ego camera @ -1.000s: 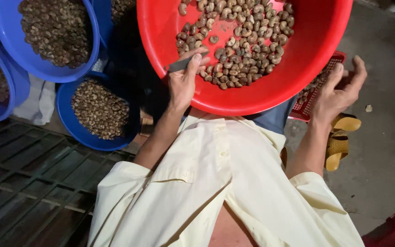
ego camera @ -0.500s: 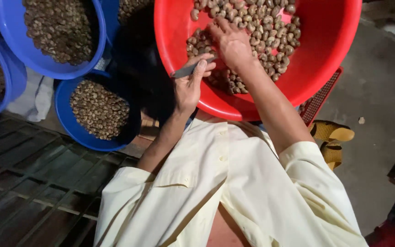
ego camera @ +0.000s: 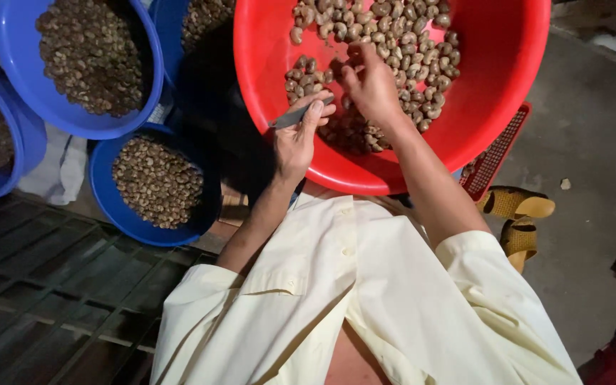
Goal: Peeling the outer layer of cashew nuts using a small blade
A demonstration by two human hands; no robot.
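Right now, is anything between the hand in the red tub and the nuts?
No. The right hand is already down among the nuts inside the red tub, its fingers touching them. The left hand holds a small knife at the rim, off to the side.

Three blue basins of nuts, a red crate and yellow sandals.
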